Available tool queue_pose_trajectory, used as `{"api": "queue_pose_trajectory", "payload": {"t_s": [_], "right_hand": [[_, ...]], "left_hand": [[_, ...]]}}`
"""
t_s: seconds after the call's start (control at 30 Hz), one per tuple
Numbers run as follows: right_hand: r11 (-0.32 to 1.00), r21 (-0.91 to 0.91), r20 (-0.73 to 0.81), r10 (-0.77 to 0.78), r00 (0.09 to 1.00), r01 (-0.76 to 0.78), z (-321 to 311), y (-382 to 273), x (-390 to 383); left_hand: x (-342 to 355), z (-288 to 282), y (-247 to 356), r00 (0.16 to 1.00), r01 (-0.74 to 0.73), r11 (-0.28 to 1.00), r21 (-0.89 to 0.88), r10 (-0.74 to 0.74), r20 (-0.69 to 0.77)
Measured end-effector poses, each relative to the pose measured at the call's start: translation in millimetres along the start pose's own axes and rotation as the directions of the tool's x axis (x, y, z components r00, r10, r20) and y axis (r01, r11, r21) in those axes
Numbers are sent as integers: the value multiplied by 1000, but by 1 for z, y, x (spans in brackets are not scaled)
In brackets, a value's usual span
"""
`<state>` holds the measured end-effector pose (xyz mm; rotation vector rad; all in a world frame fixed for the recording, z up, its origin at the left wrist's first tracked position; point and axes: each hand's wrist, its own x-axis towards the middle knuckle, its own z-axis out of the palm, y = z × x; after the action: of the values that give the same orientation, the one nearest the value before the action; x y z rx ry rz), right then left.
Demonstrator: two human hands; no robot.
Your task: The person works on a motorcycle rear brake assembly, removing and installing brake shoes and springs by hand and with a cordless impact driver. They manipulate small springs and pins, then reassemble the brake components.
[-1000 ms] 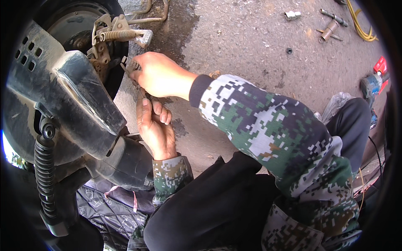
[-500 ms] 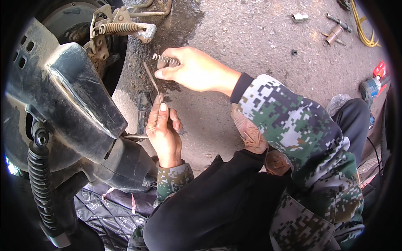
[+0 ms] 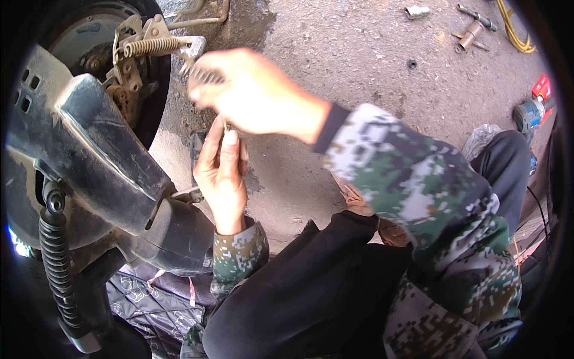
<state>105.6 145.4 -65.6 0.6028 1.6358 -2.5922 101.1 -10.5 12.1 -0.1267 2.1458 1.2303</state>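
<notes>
My right hand [image 3: 257, 96], blurred by motion, holds a small coil spring [image 3: 206, 75] just right of the rusty metal bracket [image 3: 128, 78] by the wheel [image 3: 75, 45]. Just below it my left hand [image 3: 222, 176] pinches a thin metal piece [image 3: 228, 125], mostly hidden by fingers and blur. The scratched black plastic body panel [image 3: 113, 137] of the vehicle lies left of both hands, with another, larger spring [image 3: 149, 48] on the bracket above it.
On the rough pavement at upper right are metal sockets [image 3: 417, 12], a T-shaped tool [image 3: 470, 35], a black ring [image 3: 411, 63] and a yellow hose [image 3: 509, 33]. A blue power tool [image 3: 526, 116] lies at far right. My bent knee [image 3: 281, 281] is below my hands.
Half a second ago both hands were a little further right and the thin rod showed clearly. They have moved left and up toward the bracket; the rod is now mostly hidden.
</notes>
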Motion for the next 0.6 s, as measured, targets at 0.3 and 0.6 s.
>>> {"api": "queue_pose_trajectory", "payload": {"t_s": [0.3, 0.6], "right_hand": [[972, 220, -118, 115, 986, -87, -35, -8, -19], [975, 221, -34, 8, 999, 0, 45, -5, 27]], "left_hand": [[71, -18, -1, 911, -379, 754, 537, 406, 73], [81, -30, -7, 931, -292, 943, -161, 242, -272]]}}
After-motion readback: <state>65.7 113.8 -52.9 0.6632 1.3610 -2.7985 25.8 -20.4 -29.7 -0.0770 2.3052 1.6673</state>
